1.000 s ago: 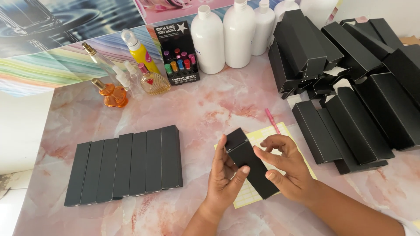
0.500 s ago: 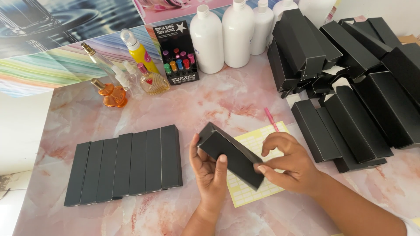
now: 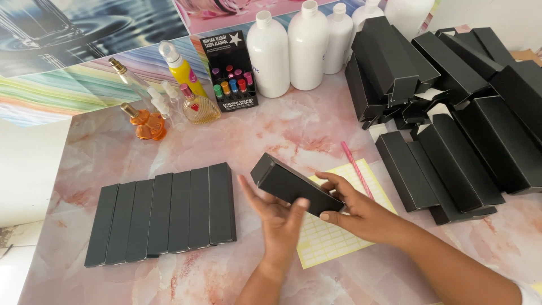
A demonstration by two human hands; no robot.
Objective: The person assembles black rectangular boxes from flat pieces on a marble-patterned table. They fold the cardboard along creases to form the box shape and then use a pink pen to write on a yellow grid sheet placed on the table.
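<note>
Box lowered, far end perhaps hidden

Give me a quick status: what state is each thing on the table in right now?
Held box: closed, tilted, off the table, in both hands.
Left hand: palm under the box.
Right hand: fingers grip its near end.
Row of boxes: closed, flat, side by side.
Box pile: heaped, some flaps open.
Sticker sheet: flat, partly under the hands.
Pink pen: lying flat.
White bottles: upright, capped.
</note>
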